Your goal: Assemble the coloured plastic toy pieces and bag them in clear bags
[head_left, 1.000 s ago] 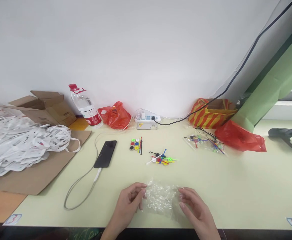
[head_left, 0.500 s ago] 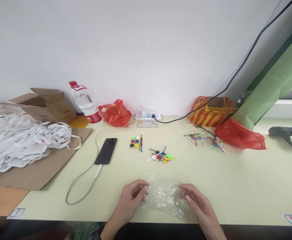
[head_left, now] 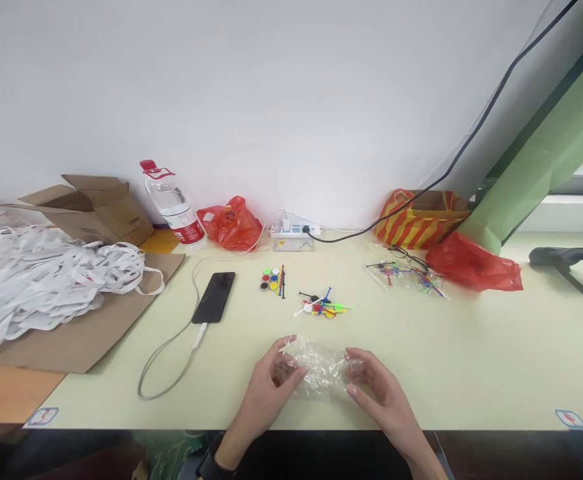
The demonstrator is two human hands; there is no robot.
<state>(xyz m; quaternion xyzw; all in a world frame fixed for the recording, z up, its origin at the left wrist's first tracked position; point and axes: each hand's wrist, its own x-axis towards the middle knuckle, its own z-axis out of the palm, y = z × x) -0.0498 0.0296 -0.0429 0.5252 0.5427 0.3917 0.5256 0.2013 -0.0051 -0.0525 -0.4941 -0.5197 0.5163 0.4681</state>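
Plastic bag [head_left: 320,375] sits crumpled between the two hands, and it looks more bunched than half a second ago, when its near edge spread lower. The thumbs have come closer together. The left hand [head_left: 270,383] holds its left side in a wide curl, and the right hand [head_left: 385,395] holds the other side loosely; how firmly, I cannot tell. That leaves the film gathered rather than flat. Coloured sticks [head_left: 324,307] lie untouched just beyond both hands.
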